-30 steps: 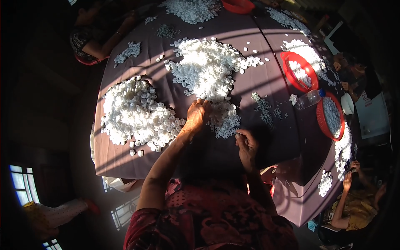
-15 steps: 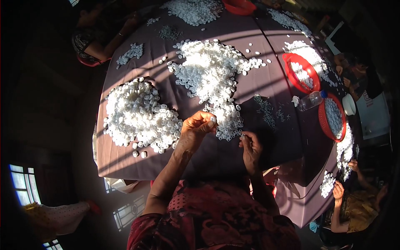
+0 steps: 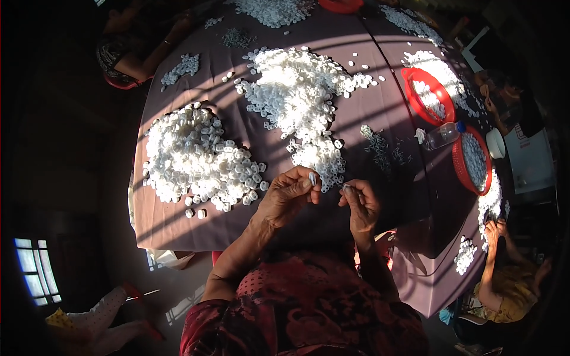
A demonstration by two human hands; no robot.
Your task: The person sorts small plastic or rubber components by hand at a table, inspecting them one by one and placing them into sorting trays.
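Left of the central heap of white caps (image 3: 297,95) sits a second heap of white rings (image 3: 190,157), a strip of bare purple tablecloth (image 3: 172,228) running between it and the table's near edge. Below the central heap, the left hand (image 3: 285,196) pinches a small white cap (image 3: 312,178) at its fingertips. Just right, the right hand (image 3: 359,204) grips a tiny pale piece (image 3: 346,187). Further right of the heap, open cloth, then two red baskets (image 3: 409,89) (image 3: 458,163), both holding white pieces, a clear bottle (image 3: 442,135) between them.

Purple-clothed table (image 3: 386,107) under white-piece heaps (image 3: 196,157)
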